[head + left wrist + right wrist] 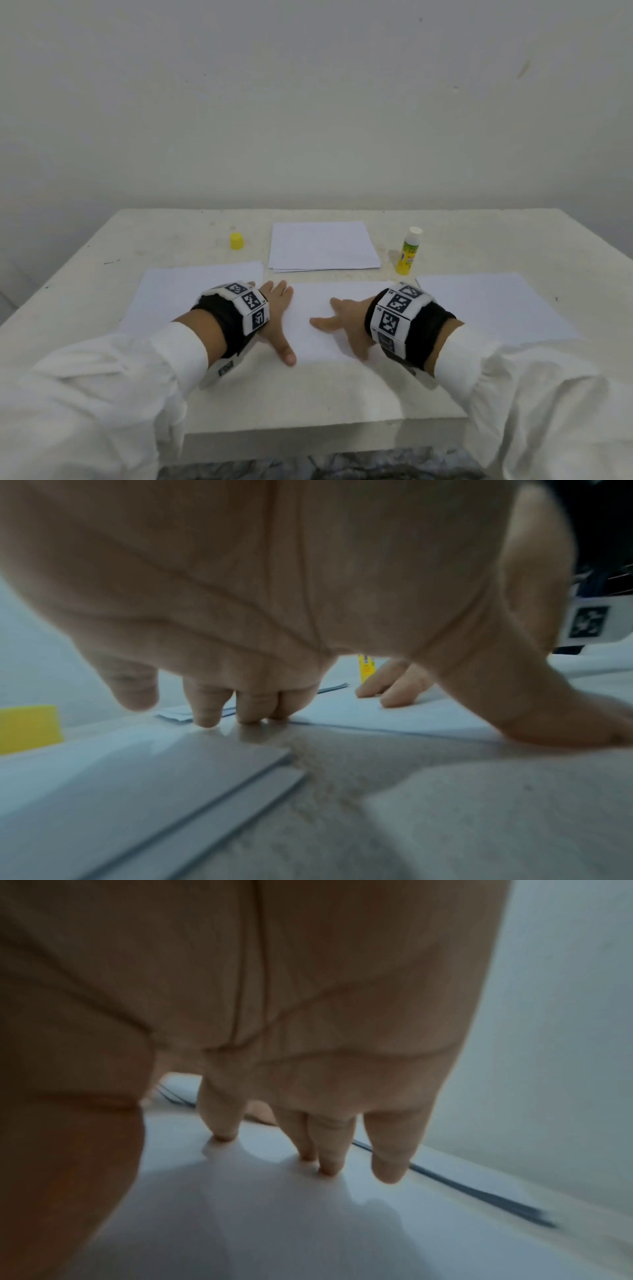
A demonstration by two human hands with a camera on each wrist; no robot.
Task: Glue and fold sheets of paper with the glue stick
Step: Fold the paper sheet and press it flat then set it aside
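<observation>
Two hands lie spread on the middle sheet at the near edge of the table, gripping nothing. The left hand rests at the sheet's left edge with fingers straight and thumb stretched toward the person; from the left wrist view its fingertips touch down right at the paper's edge. The right hand is splayed wide on the sheet, and its fingertips press the paper flat. Another sheet lies just left of the left hand and another just right of the right hand. Beyond the hands sits a small stack of paper. The glue stick stands upright and uncapped just right of that stack, well apart from both hands. Its yellow cap sits left of the stack.
</observation>
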